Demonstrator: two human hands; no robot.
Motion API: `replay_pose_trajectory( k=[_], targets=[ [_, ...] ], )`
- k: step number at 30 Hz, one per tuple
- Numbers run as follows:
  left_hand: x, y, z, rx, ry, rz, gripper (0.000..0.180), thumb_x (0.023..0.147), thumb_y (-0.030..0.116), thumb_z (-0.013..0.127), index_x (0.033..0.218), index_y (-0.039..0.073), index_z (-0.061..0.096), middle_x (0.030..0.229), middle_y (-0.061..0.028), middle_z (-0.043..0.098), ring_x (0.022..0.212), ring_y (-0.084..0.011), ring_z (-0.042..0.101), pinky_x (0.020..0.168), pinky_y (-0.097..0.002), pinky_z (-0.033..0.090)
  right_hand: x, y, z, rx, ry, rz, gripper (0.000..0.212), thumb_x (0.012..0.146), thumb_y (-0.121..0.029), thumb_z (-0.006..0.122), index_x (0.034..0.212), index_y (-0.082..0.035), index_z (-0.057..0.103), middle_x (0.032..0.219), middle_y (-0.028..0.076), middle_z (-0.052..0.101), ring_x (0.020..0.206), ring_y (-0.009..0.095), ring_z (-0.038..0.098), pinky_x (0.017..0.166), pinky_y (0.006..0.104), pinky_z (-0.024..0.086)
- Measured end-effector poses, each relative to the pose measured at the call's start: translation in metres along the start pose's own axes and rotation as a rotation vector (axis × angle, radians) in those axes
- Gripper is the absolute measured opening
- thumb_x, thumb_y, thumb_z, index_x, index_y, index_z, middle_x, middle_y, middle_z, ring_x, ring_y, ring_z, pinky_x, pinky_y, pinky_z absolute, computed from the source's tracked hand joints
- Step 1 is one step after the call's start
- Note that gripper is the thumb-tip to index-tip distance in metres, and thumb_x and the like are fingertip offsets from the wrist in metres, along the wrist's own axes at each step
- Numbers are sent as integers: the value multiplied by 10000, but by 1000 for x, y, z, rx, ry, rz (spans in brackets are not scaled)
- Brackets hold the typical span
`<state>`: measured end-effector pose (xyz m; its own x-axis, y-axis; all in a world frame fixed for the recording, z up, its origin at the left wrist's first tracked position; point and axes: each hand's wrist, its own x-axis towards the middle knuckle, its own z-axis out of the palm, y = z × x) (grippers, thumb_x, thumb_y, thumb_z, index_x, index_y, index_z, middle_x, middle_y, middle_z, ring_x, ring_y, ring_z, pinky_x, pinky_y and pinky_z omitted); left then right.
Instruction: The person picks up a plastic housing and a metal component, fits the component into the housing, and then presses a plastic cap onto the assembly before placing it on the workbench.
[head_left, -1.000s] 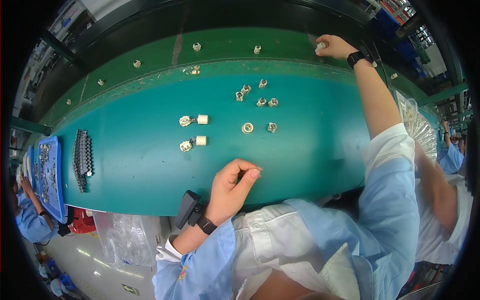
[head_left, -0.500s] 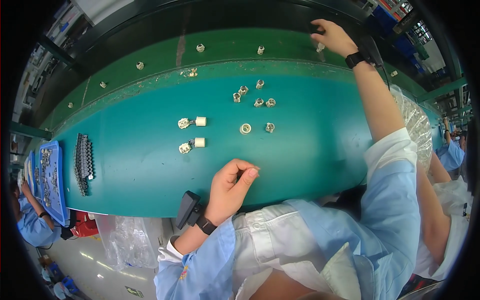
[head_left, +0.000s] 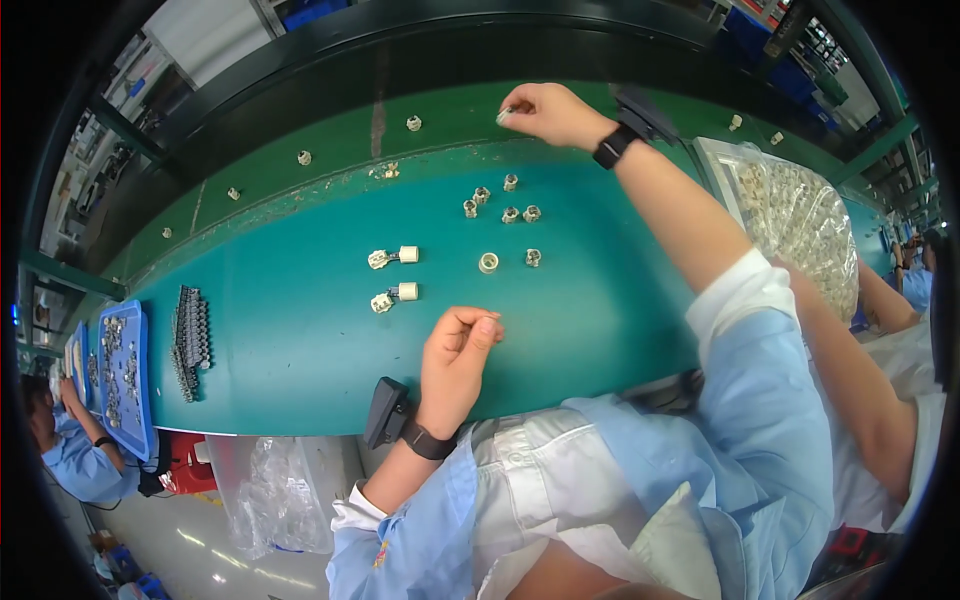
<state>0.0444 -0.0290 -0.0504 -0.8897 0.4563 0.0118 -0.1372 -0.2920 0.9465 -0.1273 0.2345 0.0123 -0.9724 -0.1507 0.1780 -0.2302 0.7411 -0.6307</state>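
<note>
- Blue tray (head_left: 142, 415) with small parts, far left
- Row of dark grey pieces (head_left: 190, 345) on the green tabletop (head_left: 290, 345)
- Two cream jointed pieces (head_left: 408, 291), one nearer
- Left hand (head_left: 455, 362), fingers curled narrow, thumb against the index finger
- Loose pale parts (head_left: 533, 258) beyond that hand
- Right hand (head_left: 555, 113) over the green strip (head_left: 460, 112), fingers pinching a small white part (head_left: 504, 117)
- Clear bag of pale pieces (head_left: 800, 225)

A head-worn fisheye looks down across the bench (head_left: 300, 350).

Sockets (head_left: 533, 258) on table (head_left: 300, 350), tray (head_left: 141, 430) left
</note>
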Motion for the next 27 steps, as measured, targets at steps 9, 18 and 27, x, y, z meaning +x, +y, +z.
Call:
replay_pose_trajectory(
  k=[9,18,27],
  targets=[
    [-1,19,33,-463,-122,-103,256,869,131,494,1088,14,432,942,-87,570,839,-135,542,762,-264,432,-172,-121,7,-126,-130,-491,202,714,-188,633,867,-63,592,801,78,556,727,248,530,639,343,432],
    [-3,2,28,-362,-190,-145,201,876,168,485,1014,22,501,913,-75,560,793,-134,514,742,-261,415,-232,-19,-38,-365,564,-41,212,778,-98,553,978,-27,560,890,145,562,836,302,535,758,342,434],
    [-8,-9,31,-342,-152,-182,194,882,180,475,994,27,516,881,-69,553,776,-130,492,733,-259,403,-298,134,-114,-769,572,697,221,796,-173,514,963,-45,582,917,186,576,846,340,550,750,383,435]
  ],
)
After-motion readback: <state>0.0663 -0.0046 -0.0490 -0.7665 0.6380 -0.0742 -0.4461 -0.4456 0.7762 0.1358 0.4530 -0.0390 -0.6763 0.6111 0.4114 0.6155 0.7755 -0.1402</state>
